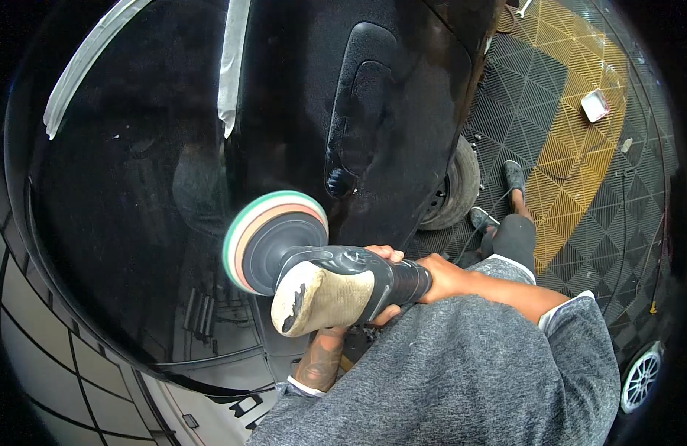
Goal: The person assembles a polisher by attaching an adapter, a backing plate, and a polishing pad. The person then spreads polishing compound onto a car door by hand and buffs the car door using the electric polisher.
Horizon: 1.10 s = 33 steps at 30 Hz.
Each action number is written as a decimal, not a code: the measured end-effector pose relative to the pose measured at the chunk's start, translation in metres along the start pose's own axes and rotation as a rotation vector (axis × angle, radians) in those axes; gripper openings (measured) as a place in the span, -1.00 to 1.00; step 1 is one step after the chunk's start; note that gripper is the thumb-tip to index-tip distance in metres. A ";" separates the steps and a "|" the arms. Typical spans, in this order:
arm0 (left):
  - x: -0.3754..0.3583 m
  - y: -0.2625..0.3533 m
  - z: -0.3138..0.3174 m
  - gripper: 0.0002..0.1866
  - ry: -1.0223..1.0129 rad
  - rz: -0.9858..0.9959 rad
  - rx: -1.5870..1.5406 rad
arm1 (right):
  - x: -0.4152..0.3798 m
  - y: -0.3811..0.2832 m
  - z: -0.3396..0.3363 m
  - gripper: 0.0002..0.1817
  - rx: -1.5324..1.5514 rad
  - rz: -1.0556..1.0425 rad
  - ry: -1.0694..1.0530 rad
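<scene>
A polisher [351, 279] with a dark body and a worn pale cover at its head lies across the middle of the view. Its round pad [282, 241], ringed green, white and orange and blurred at the rim, is against a glossy black car panel [128, 208]. My right hand [438, 276] is closed round the rear of the handle. Under the polisher's head, my left hand [337, 329] is mostly hidden at the end of a tattooed forearm. Fingertips show above and below the body; whose they are is hard to tell.
Pale tape strips [233, 67] run down the panel. Beyond a recessed black part [365, 104] is a wheel [458, 182]. Black and yellow floor tiles [574, 171] hold a small white container [594, 105], cables and, lower right, a spoked wheel [641, 377]. My feet [514, 177] are at the right.
</scene>
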<state>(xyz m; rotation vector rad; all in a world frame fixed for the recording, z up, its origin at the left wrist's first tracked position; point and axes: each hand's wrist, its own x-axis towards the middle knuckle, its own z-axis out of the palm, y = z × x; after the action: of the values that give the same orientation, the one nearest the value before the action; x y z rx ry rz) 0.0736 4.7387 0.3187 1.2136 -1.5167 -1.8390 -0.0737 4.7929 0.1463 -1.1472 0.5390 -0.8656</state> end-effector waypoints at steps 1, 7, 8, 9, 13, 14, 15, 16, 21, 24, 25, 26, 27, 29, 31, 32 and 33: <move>-0.002 -0.001 0.001 -0.15 0.002 -0.005 -0.021 | -0.001 0.007 0.003 -0.56 -0.021 -0.002 -0.006; 0.013 0.014 0.000 -0.16 -0.026 -0.035 0.051 | 0.001 -0.006 -0.003 -0.55 -0.020 0.029 0.022; 0.013 0.013 0.000 -0.15 -0.032 -0.025 0.058 | 0.001 -0.007 -0.003 -0.54 -0.023 0.051 0.011; 0.002 0.002 -0.011 -0.15 -0.044 -0.016 0.053 | 0.005 0.006 0.011 -0.54 -0.036 0.059 0.011; 0.001 -0.001 -0.020 -0.14 -0.083 -0.025 0.120 | 0.005 0.008 0.013 -0.53 -0.028 0.059 0.034; 0.002 0.001 -0.022 -0.14 -0.099 -0.024 0.169 | 0.006 0.006 0.012 -0.53 -0.034 0.051 0.037; 0.003 0.002 -0.022 -0.13 -0.113 -0.025 0.219 | 0.007 0.004 0.011 -0.53 -0.034 0.050 0.039; 0.004 0.004 -0.022 -0.13 -0.114 -0.025 0.221 | 0.007 0.002 0.011 -0.53 -0.037 0.060 0.037; 0.009 0.014 -0.020 -0.12 -0.167 -0.019 0.349 | 0.008 0.003 0.007 -0.52 -0.029 0.027 0.050; 0.014 0.017 -0.010 -0.13 -0.100 -0.012 0.118 | 0.006 -0.004 -0.001 -0.53 -0.025 -0.001 0.037; 0.017 0.020 -0.008 -0.13 -0.100 -0.011 0.118 | 0.006 -0.010 -0.004 -0.53 -0.035 0.009 0.040; 0.020 0.022 -0.004 -0.13 -0.094 0.001 0.102 | 0.004 -0.012 -0.008 -0.53 -0.048 0.016 0.043; 0.024 0.023 -0.002 -0.13 -0.090 0.016 0.084 | 0.003 -0.012 -0.011 -0.53 -0.053 0.016 0.044; 0.029 0.024 0.001 -0.13 -0.086 0.032 0.074 | 0.003 -0.011 -0.017 -0.52 -0.026 -0.018 0.059; 0.037 0.025 0.005 -0.13 -0.086 0.046 0.062 | -0.001 -0.024 -0.032 -0.50 -0.047 0.014 0.053; 0.041 0.027 0.010 -0.12 -0.077 0.058 0.039 | -0.005 -0.032 -0.041 -0.48 -0.060 0.049 0.041; 0.044 0.026 0.014 -0.12 -0.066 0.074 0.013 | -0.012 -0.043 -0.050 -0.48 -0.071 0.054 0.041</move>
<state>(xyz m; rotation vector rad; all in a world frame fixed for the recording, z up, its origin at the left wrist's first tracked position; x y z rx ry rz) 0.0345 4.7040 0.3289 1.0971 -1.5901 -1.8403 -0.1318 4.7679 0.1690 -1.1767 0.6357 -0.8304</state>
